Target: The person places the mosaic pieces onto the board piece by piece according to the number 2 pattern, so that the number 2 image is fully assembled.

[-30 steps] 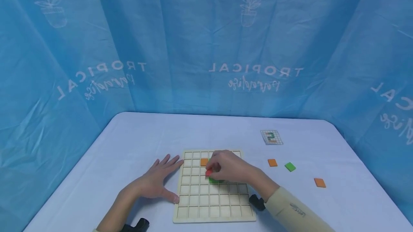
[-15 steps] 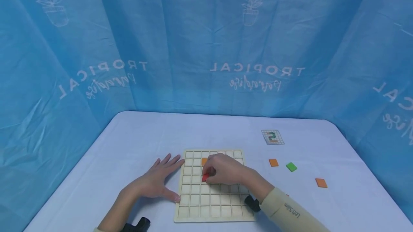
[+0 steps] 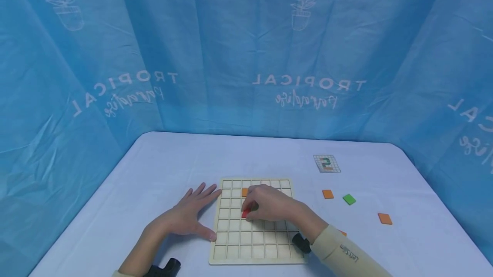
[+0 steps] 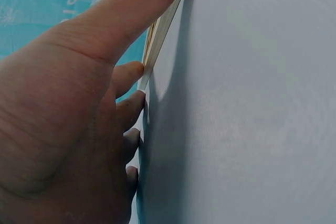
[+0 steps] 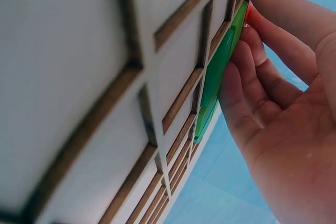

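My right hand (image 3: pixel 269 203) pinches a red square tile (image 3: pixel 245 213) low over the pale gridded board (image 3: pixel 233 238). In the right wrist view the red tile (image 5: pixel 248 14) shows only as a sliver past the fingers; green tiles (image 5: pixel 216 69) sit on the grid under this hand. Just beyond the hand, an orange tile (image 3: pixel 245 192) lies on the board, partly covered by it. My left hand (image 3: pixel 184 217) is spread flat on the table, with its thumb and a fingertip touching the board's left edge.
Right of the board lie loose tiles: an orange one (image 3: pixel 328 194), a green one (image 3: pixel 349 199) and another orange one (image 3: pixel 384 218). One more orange tile (image 3: pixel 343 233) peeks out beside the sleeve. Farther back is a small grid card (image 3: pixel 327 164) with a coloured figure. Blue curtains (image 3: pixel 239 54) surround the table.
The right hand has brought the red tile a little nearer and slightly left over the board, then almost stopped. The green tile seen beside it earlier is now hidden. The left hand stays put.
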`<state>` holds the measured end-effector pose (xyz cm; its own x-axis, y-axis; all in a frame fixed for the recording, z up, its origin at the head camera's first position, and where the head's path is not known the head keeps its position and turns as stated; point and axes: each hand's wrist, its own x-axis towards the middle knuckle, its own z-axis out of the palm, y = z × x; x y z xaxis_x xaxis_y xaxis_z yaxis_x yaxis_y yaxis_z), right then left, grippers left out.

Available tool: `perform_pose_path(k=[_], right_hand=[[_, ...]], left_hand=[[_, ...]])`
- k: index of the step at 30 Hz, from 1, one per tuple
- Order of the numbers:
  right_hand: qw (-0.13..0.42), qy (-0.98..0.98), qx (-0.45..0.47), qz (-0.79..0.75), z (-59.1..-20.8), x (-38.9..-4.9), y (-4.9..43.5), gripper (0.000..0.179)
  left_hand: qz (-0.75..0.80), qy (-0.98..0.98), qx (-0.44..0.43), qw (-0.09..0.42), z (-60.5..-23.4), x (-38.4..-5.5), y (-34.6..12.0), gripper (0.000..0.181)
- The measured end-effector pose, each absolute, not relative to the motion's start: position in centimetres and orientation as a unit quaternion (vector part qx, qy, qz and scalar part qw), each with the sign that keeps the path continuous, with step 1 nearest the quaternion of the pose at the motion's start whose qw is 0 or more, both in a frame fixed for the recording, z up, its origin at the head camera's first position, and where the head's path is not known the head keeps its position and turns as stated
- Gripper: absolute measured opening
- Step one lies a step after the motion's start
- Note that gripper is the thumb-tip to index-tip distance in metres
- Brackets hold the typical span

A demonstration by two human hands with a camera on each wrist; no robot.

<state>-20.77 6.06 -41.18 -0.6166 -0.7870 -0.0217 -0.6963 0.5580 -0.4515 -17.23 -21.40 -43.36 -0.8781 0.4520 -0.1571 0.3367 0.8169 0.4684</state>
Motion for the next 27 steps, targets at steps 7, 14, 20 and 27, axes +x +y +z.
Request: perform_pose_path(k=[7,14,20,27], right_hand=[[0.106,0.877,-0.421,-0.204,-41.3,-20.7,6.1,0.017],[0.108,0.881,-0.416,-0.198,-41.1,-20.6,6.6,0.02],[0.09,0.878,-0.415,-0.222,-41.0,-20.4,7.6,0.019],[0.081,0.884,-0.4,-0.228,-41.0,-20.3,9.1,0.022]], left_hand=[[0.218,0.944,0.209,0.133,-43.3,-17.2,-21.4,0.12],[0.217,0.944,0.213,0.125,-43.2,-17.2,-21.3,0.121],[0.213,0.946,0.213,0.124,-43.3,-17.2,-21.3,0.122],[0.213,0.946,0.211,0.122,-43.3,-17.2,-21.3,0.123]])
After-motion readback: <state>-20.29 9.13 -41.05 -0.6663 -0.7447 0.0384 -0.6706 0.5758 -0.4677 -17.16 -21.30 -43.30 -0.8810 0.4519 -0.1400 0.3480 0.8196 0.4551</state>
